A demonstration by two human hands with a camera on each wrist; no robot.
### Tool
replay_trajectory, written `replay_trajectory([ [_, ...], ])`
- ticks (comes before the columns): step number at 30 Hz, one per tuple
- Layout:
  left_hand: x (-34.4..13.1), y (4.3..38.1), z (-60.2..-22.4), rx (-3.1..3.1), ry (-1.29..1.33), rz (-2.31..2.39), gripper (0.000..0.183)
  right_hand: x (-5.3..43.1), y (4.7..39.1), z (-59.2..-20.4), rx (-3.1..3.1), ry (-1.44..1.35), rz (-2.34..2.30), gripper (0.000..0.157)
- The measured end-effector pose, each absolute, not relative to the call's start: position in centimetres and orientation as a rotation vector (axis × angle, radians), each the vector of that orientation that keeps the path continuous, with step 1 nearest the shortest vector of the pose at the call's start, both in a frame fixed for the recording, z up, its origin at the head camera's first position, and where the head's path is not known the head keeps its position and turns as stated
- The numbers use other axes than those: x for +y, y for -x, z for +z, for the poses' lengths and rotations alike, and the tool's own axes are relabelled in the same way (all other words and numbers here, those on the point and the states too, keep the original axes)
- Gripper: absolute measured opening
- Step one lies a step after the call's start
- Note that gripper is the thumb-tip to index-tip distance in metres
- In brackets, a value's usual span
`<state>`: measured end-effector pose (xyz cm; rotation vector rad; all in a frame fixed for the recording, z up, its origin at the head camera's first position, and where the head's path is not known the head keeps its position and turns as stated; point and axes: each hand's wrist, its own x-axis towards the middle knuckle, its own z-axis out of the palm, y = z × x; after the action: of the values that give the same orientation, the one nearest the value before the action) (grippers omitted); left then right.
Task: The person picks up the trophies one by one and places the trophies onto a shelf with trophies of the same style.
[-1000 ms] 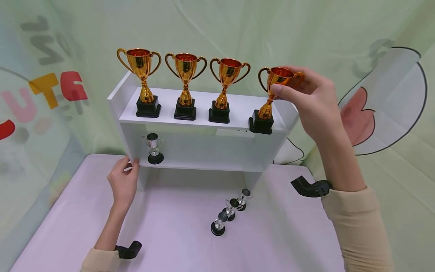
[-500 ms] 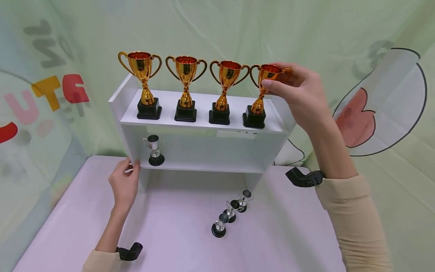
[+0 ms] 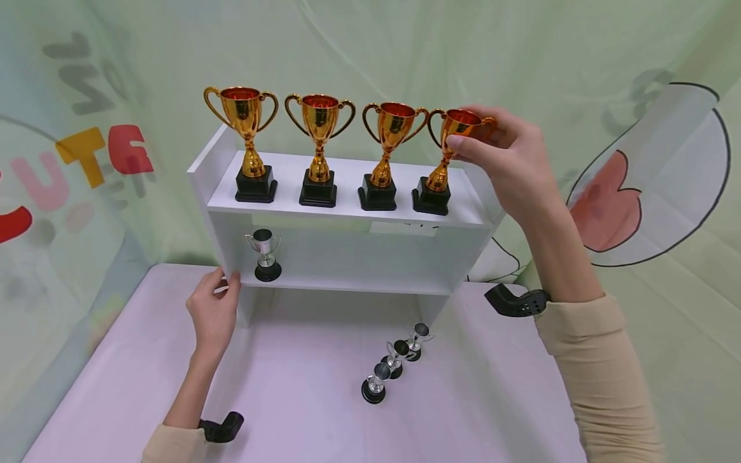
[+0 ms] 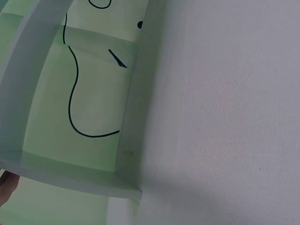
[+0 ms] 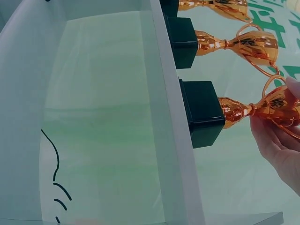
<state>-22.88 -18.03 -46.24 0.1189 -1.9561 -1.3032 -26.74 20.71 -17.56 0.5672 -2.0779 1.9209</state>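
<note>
Along the top board of a white shelf [image 3: 347, 273], as the head view shows, four gold trophies [image 3: 319, 119] stand in a row on square black bases. The right hand [image 3: 515, 157] pinches the cup of the rightmost gold trophy [image 3: 440, 171] between thumb and fingers, and that trophy's base rests on the board near the shelf's right end. Well apart from it, the left hand [image 3: 214, 312] pinches the edge of the shelf's left side, about level with the middle board. Toward the left of that board stands a silver trophy [image 3: 265, 254]; three small silver trophies [image 3: 399, 357] stand close together on the table [image 3: 312, 399] in a slanting line.

From the left wrist, pale shelf panels frame a green cloth [image 4: 51, 126] with black drawn lines (only a sliver of hand shows at the lower left, too little to tell its grip).

From the right wrist, thumb and fingers hold the cup, its black base against the board; two other gold trophies stand beyond.
</note>
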Motion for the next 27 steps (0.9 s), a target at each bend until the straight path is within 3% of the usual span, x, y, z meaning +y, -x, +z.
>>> replay_trajectory([
  [15,-17.9,22.9,-46.2,-1.954,-0.113,-1.290,0.013,21.3,26.3,-17.4,-2.097,-0.532,1.901,0.057],
  [27,-17.9,22.8,-46.1,-1.958,-0.113,-1.287,0.015,22.7,25.4,-17.8,-2.086,-0.536,1.942,0.056],
])
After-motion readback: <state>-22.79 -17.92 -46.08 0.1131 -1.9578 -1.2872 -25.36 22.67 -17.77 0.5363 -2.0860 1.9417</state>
